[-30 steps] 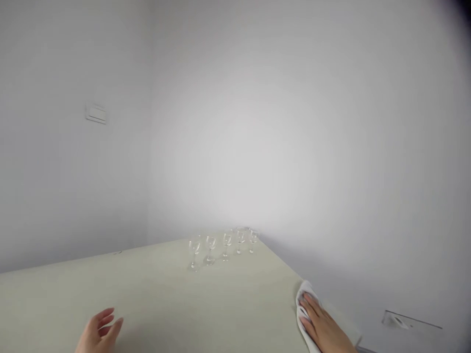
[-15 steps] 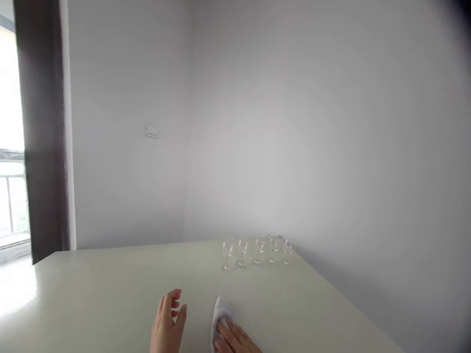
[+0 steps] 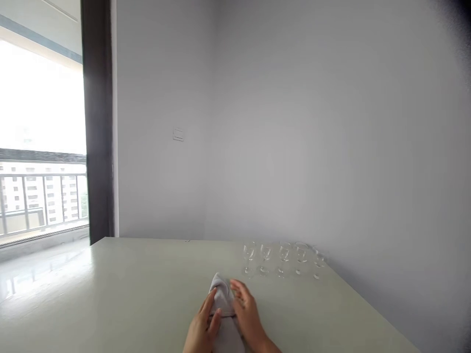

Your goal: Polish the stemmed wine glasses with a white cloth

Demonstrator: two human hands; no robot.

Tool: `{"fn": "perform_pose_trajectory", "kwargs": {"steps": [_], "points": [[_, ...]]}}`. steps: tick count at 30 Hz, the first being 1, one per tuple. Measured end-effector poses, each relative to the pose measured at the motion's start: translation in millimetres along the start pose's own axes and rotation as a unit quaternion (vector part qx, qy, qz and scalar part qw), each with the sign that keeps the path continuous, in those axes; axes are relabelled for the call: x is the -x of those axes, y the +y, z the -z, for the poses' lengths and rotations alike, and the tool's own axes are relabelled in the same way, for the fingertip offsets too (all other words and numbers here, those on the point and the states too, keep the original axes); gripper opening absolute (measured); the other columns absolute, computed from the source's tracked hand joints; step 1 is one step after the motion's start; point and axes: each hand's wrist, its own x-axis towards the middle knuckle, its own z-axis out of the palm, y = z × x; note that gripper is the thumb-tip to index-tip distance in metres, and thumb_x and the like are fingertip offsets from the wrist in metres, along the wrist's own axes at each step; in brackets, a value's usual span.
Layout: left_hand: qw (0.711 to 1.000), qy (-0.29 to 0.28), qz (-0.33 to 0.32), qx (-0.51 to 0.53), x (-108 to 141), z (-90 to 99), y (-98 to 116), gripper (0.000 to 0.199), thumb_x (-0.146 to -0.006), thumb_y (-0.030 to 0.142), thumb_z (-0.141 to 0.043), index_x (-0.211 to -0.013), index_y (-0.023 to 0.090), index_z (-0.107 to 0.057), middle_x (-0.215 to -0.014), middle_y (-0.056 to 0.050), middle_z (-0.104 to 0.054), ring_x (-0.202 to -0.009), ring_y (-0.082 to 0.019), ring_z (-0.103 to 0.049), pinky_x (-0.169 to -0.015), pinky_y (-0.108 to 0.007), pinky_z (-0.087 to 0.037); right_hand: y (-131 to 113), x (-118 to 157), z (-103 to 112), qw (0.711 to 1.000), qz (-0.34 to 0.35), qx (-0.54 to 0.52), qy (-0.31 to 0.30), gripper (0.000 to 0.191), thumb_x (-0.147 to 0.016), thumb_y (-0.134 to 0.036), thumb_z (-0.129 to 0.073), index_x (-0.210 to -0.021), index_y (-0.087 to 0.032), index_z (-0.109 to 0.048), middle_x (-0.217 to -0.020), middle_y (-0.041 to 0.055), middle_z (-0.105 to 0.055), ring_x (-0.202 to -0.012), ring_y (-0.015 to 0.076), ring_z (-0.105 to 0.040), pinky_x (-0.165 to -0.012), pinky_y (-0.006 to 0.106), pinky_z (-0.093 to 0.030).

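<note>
A white cloth [image 3: 223, 296], its far end folded to a point, lies on the pale table in front of me. My left hand [image 3: 201, 323] is at the cloth's left edge, with fingers and thumb bent onto it. On the right edge is my right hand [image 3: 249, 316], slightly blurred, its fingers curved and apart beside the cloth. The lower part of the cloth runs between both wrists and out of view at the bottom.
Beyond the hands to the right, several clear stemmed glasses [image 3: 283, 257] stand upright in a row. A grey wall [image 3: 331, 147] borders the table on the right and back. At the left is a bright window with a railing [image 3: 44, 196].
The view has turned left. My left hand has come over to the cloth and now touches it. My right hand has lifted from pressing on the cloth to its right edge.
</note>
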Motion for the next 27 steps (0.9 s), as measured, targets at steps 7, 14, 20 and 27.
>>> {"fn": "perform_pose_trajectory", "kwargs": {"steps": [7,14,20,27], "points": [[0.957,-0.114,-0.044,-0.264,-18,-15.7,25,0.06,-0.075,0.042,-0.048,-0.127,0.012,-0.047,-0.143,-0.018,-0.032,-0.132,-0.03,-0.028,-0.108,-0.041,-0.027,11,-13,16,0.981,-0.108,-0.076,0.144,0.031,-0.063,-0.03,-0.044,-0.085,-0.016,-0.06,-0.09,0.0088,-0.066,-0.069,0.0206,-0.06,-0.059,0.03,-0.049],[0.934,-0.084,-0.047,-0.344,-91,-4.8,0,0.049,-0.084,0.022,-0.038,-0.133,0.023,-0.038,-0.14,-0.009,-0.04,-0.13,-0.023,-0.033,-0.109,-0.04,-0.024,7,-11,17,0.977,-0.114,-0.101,0.15,0.026,-0.059,-0.028,-0.046,-0.076,-0.017,-0.061,-0.069,0.0012,-0.063,-0.05,0.0128,-0.052,-0.052,0.026,-0.045],[0.913,-0.007,0.028,-0.407,-134,78.9,-60,0.041,-0.085,0.036,-0.051,-0.122,0.019,-0.048,-0.142,-0.008,-0.036,-0.129,-0.027,-0.032,-0.105,-0.055,-0.022,7,-15,18,0.974,-0.11,-0.141,0.138,0.019,-0.053,-0.029,-0.052,-0.065,-0.018,-0.061,-0.06,-0.0002,-0.06,-0.045,0.0119,-0.049,-0.046,0.025,-0.042],[0.844,0.166,0.247,-0.446,-68,266.2,-157,0.035,-0.086,0.032,-0.046,-0.116,0.016,-0.054,-0.138,-0.009,-0.042,-0.127,-0.025,-0.036,-0.101,-0.048,-0.028,18,-18,12,0.971,-0.1,-0.14,0.164,0.019,-0.054,-0.029,-0.048,-0.063,-0.018,-0.061,-0.058,-0.0005,-0.059,-0.043,0.0099,-0.046,-0.042,0.023,-0.037]]}}
